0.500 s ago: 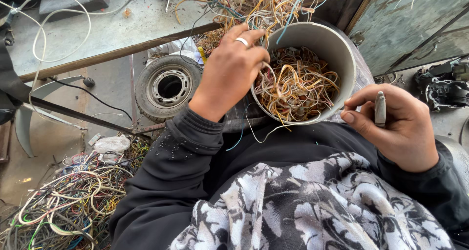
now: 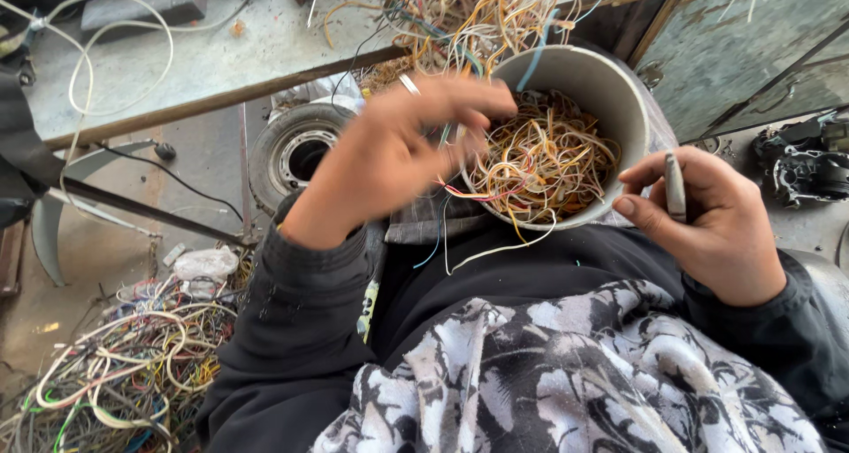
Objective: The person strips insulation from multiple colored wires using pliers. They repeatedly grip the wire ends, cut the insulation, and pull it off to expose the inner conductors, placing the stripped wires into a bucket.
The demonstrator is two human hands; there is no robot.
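A grey round bucket (image 2: 610, 81) sits on my lap, filled with tangled thin wires (image 2: 544, 157), mostly yellow, orange and white. My left hand (image 2: 398, 152), with a ring on one finger, is at the bucket's near left rim, and its fingers pinch a few red and white strands that trail out of the tangle. My right hand (image 2: 707, 214) rests beside the bucket's right rim and holds a small grey metal tool (image 2: 675, 186) upright between thumb and fingers.
A workbench (image 2: 221, 55) runs across the top with a heap of coloured wires (image 2: 478, 15) and a white cable (image 2: 106, 55). A small tyre (image 2: 296, 152) lies on the floor below. A pile of loose wires (image 2: 124, 373) sits at lower left.
My left hand has come off the bucket's rim and moved toward me, pulling strands out of the tangle. My right hand keeps the tool in about the same place.
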